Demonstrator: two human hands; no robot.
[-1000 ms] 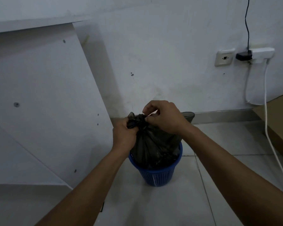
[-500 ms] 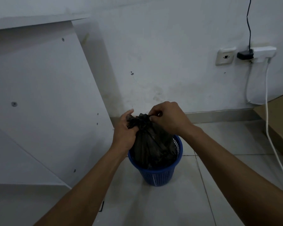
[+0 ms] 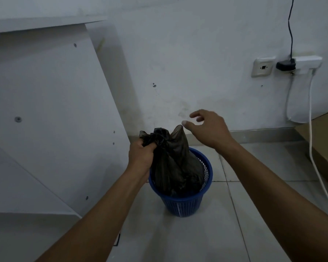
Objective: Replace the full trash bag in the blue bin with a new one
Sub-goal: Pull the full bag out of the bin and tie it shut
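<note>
We see the trash bag, thin dark semi-translucent plastic, creased and bulging low, standing in the blue bin on the tiled floor near the white wall. Its long axis runs near vertical, leaning slightly left; the gathered neck points up, well above the bin's rim. One loose corner sticks up at the right of the neck. Our left hand is fisted tight around the bunched neck. Our right hand hangs apart from the bag, just right of that corner, fingers spread wide and holding nothing.
</note>
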